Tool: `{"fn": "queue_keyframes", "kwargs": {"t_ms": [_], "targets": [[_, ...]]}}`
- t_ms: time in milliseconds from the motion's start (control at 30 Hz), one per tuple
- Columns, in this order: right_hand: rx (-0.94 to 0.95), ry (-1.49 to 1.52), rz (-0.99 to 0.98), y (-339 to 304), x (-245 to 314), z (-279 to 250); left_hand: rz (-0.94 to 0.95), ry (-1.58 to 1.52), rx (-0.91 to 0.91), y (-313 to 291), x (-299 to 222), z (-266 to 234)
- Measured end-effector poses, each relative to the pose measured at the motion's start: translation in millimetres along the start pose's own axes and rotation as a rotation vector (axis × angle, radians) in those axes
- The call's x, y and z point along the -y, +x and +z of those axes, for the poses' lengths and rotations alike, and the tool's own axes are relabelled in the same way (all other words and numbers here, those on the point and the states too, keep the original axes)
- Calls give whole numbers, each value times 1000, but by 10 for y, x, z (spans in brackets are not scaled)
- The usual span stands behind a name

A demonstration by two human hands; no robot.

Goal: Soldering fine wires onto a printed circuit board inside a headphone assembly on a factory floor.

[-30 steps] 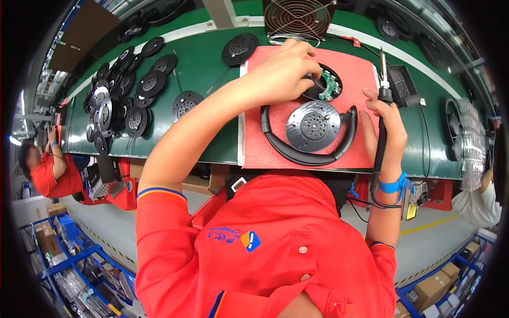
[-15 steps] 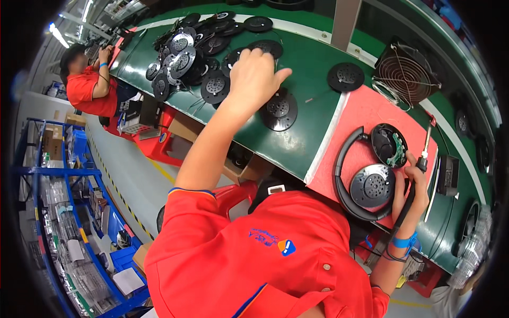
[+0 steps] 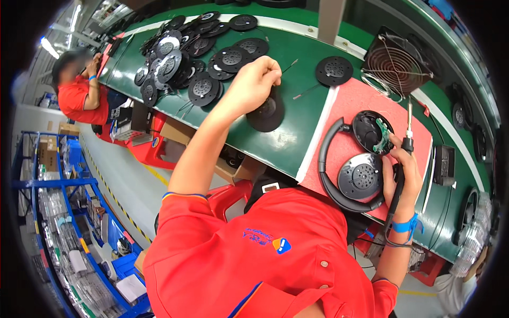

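Observation:
My left hand (image 3: 255, 84) is closed in a pinch over the green bench. Directly below it lies a round black speaker plate (image 3: 268, 117), partly covered by the hand. A thin wire (image 3: 290, 66) sticks out beside the fingers; what they grip is hidden. In my right hand (image 3: 407, 172) is a soldering iron (image 3: 407, 144), its metal tip pointing up and away. The same hand's fingers rest against black headphones (image 3: 326, 175) on a pink mat (image 3: 344, 108). One opened ear cup (image 3: 368, 132) shows a green circuit board; a speaker plate (image 3: 360, 176) sits at the other cup.
A heap of black speaker plates (image 3: 169, 63) covers the bench's far left. A single plate (image 3: 334, 70) with a wire lies beside the mat. Behind the mat stands a fan with a round guard (image 3: 396, 64). A small black box (image 3: 444, 164) stands right. A co-worker (image 3: 79, 90) sits far left.
My left hand has gone from flat with spread fingers to a pinch, and has come slightly nearer over the single plate. My right hand still holds the soldering iron by the headphones.

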State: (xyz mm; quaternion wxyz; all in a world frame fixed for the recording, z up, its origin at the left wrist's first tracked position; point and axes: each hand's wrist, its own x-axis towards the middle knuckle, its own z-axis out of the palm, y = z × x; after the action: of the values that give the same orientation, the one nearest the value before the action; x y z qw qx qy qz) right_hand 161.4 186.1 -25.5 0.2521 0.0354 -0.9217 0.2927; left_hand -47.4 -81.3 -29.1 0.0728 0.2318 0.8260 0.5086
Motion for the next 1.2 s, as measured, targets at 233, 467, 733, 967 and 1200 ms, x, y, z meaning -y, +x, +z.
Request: {"fn": "queue_keyframes", "kwargs": {"t_ms": [233, 467, 733, 967, 1200], "targets": [[-110, 153, -32, 67, 70, -25, -71, -398, 532, -191, -824, 456], [-297, 660, 237, 80, 120, 16, -7, -336, 689, -143, -1033, 881], [-353, 699, 211, 78, 61, -22, 3, -311, 697, -52, -1161, 1073], [-246, 522, 224, 66, 89, 5, 30, -356, 676, 26, -1070, 1146], [-273, 80, 102, 24, 7, -12, 629, 189, 360, 269, -805, 1264]]}}
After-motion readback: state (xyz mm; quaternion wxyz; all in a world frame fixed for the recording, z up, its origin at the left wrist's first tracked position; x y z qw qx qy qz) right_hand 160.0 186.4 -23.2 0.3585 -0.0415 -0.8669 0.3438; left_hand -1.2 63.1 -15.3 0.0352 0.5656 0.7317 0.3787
